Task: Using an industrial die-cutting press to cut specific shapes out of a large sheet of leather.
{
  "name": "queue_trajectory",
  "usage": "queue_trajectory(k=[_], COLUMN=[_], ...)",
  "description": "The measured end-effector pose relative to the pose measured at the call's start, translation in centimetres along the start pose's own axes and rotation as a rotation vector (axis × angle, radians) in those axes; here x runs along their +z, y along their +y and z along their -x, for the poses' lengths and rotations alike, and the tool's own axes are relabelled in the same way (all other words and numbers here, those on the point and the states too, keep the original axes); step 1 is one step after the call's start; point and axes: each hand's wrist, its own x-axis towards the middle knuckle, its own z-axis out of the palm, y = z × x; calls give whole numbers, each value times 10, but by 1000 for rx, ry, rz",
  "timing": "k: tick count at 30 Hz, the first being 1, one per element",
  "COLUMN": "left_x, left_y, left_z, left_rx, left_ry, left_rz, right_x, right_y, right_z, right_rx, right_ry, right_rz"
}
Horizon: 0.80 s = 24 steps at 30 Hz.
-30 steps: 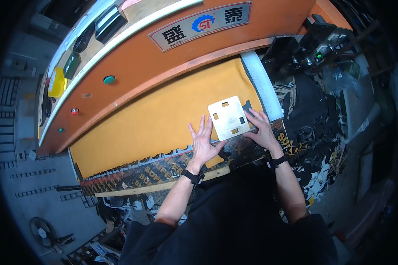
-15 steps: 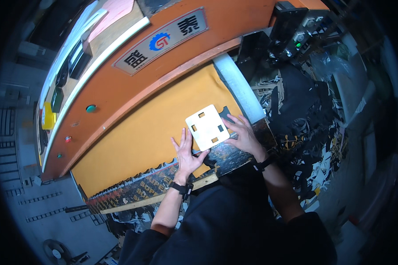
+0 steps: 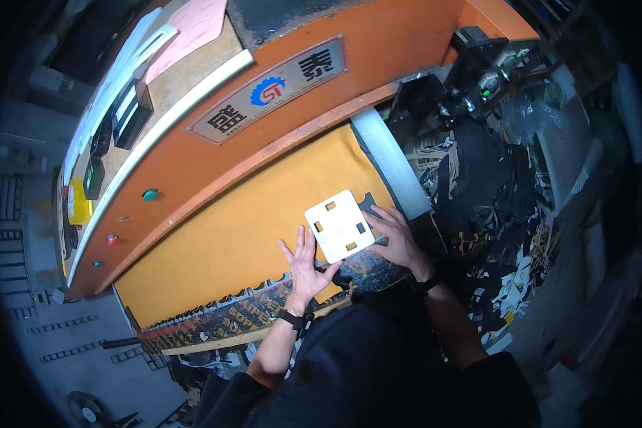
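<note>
Around the pale rounded-square four-slotted plate [image 3: 340,226], left hand [image 3: 307,275] (8 o'clock) and right hand [image 3: 399,242] (3 o'clock) stay spread, placement seemingly held.

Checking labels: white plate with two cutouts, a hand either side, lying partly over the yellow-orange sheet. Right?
Not quite: the head view shows four cutouts in the white plate, not two. It does lie partly over the yellow-orange sheet, with the left hand and right hand either side.

free rm over yel sheet [image 3: 228,242], orange beam [image 3: 192,157] blocking far edge
</note>
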Motion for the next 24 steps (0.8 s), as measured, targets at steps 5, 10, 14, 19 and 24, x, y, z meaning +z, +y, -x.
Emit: queue_trajectory(k=[5,10,14,19,24], left_x=[-4,-13,3,-34,-60], left_y=[-4,2,-1,-72,-19], left_z=[-5,-30,-32,-46,-71], left_rx=[-44,13,42,192,821], left_ry=[20,27,45,200,686], left_rz=[35,73,95,3,-641], right_x=[0,-5,-17,8,71], right_y=[-1,1,13,-42,-44], right_z=[-13,-29,-13,-43,-30], right_rx=[-29,5,-54,-133,-3], right_ry=[1,39,204,547,358], right_rz=[38,78,-66,96,-64])
